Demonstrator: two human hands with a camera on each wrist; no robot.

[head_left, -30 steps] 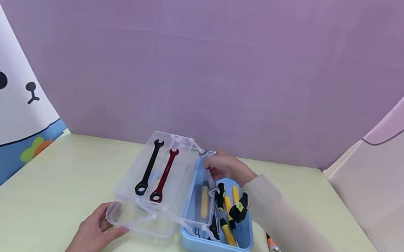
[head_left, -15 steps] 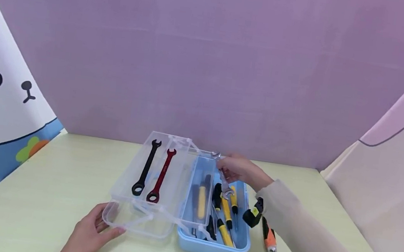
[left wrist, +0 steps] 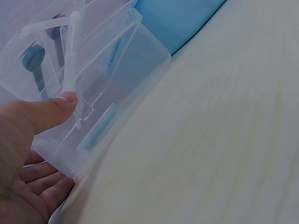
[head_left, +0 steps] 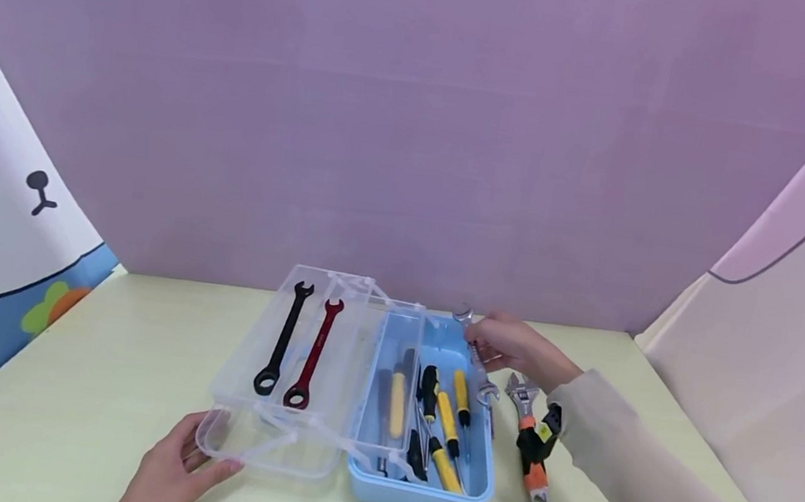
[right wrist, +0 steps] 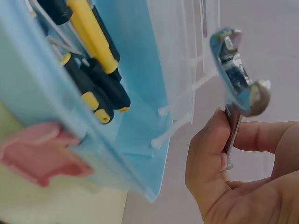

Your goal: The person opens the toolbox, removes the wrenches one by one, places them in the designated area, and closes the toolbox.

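My right hand [head_left: 511, 346] pinches a silver double open-end wrench [right wrist: 240, 77] between thumb and fingers, above the right edge of the blue toolbox [head_left: 417, 500]. In the right wrist view one wrench end points up out of the grip. My left hand [head_left: 171, 465] holds the near left corner of the toolbox's clear lid [left wrist: 140, 51], thumb on the wall and fingers outside the corner. A black combination wrench [head_left: 284, 339] and a red combination wrench [head_left: 315, 353] lie in the clear tray [head_left: 248, 366]. Screwdrivers with yellow and black handles [head_left: 448, 420] lie in the toolbox.
An adjustable wrench [head_left: 524, 396] with an orange and black handle lies right of the toolbox on the pale table [head_left: 92, 380]. A pinkish-red object [right wrist: 42, 151] rests beside the toolbox wall. A purple wall [head_left: 417, 135] stands behind the table.
My right hand has carried the silver wrench rightward from over the clear tray to the toolbox's right edge. The adjustable wrench has come into fuller view. My left hand stays at the lid corner.
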